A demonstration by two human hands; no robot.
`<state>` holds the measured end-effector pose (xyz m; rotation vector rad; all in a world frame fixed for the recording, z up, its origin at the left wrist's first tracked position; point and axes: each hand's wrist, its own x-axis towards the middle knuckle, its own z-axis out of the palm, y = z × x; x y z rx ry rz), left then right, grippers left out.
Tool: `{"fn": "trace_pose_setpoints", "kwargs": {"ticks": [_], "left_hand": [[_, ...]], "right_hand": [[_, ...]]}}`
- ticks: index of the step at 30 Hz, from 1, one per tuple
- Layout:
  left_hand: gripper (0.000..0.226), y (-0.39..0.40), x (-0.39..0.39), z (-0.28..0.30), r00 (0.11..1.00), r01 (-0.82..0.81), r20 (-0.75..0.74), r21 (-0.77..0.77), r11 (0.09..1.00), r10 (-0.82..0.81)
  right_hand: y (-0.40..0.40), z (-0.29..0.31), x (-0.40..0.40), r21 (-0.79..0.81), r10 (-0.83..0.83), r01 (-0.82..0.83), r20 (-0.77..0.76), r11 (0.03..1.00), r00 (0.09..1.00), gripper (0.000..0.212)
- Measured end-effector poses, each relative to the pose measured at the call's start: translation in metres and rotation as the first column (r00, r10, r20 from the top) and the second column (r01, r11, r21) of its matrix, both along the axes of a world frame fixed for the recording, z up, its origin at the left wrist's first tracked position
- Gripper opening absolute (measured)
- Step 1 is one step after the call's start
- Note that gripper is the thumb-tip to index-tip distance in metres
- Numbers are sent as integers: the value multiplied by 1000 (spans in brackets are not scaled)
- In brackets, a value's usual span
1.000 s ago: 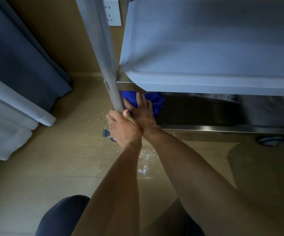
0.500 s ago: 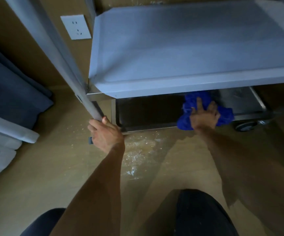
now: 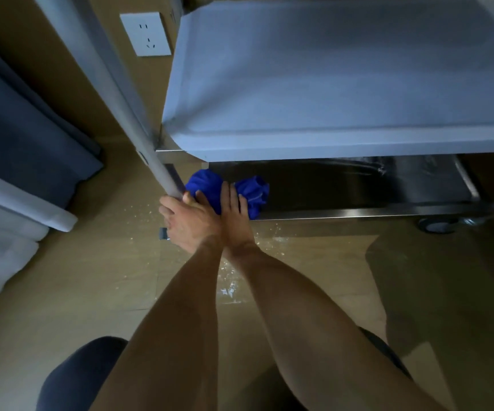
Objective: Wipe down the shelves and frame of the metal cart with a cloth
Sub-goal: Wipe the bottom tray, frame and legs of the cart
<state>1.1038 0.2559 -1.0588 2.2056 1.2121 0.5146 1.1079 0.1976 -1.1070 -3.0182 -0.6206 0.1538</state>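
Note:
A crumpled blue cloth (image 3: 210, 185) lies at the left end of the metal cart's bottom shelf (image 3: 358, 188). My right hand (image 3: 234, 215) presses flat on the cloth with straight fingers. My left hand (image 3: 189, 222) grips the foot of the cart's front left post (image 3: 127, 108), fingers curled round the tube, and lies partly over my right wrist. The pale middle shelf (image 3: 343, 78) overhangs the bottom shelf and hides its back part.
A dark curtain (image 3: 23, 134) and white fabric (image 3: 5, 238) hang at the left. A wall socket (image 3: 146, 34) sits behind the post. One caster wheel (image 3: 437, 224) shows at the right. White specks and wet patches lie on the floor (image 3: 234, 280). My knees are at the bottom.
My right hand slid the cloth from the right part of the bottom shelf back to its left end, beside the post. My left hand kept its grip on the post.

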Motion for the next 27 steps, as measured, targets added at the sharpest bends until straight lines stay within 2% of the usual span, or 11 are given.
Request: {"fn": "trace_pose_setpoints", "kwargs": {"ticks": [2,5,7,10,12,15,17,20,22,25,27], "left_hand": [[35,-3,-1,0,1000,-2,-8,12,1000,2],[35,-6,-2,-1,999,-29,22,41,999,28],[35,-16,1,2,996,-85,19,-16,996,85],[42,-57,-3,6,976,-187,-122,-66,980,178],[45,-103,-9,0,972,-93,-226,-103,990,67],[50,-166,-11,-12,943,88,-280,-319,944,-182],[59,-188,-3,-14,937,107,-262,-420,901,-233],[58,-198,8,-15,942,45,-276,-460,887,-192],[56,-205,9,-11,940,39,-288,-446,894,-184],[53,-215,8,-15,958,41,-242,-408,912,-152],[51,-222,11,-18,972,14,-206,-414,910,-109]], "right_hand": [[-23,-1,-2,99,-38,37,10,994,999,73],[-76,-7,-2,146,-172,171,-8,974,985,61],[-129,-9,7,173,-360,352,15,920,933,58],[-213,-7,25,132,-558,555,-13,822,830,59],[-241,-4,30,103,-572,571,-21,815,820,59],[-245,-3,31,107,-548,548,-29,830,836,60],[-253,0,34,117,-512,515,-58,849,857,60],[-299,4,47,82,-496,501,-76,862,865,59],[-353,4,64,77,-598,602,-73,795,798,61],[-449,6,91,30,-772,777,-94,629,629,66],[-484,6,96,25,-838,843,-99,537,536,66]]}}
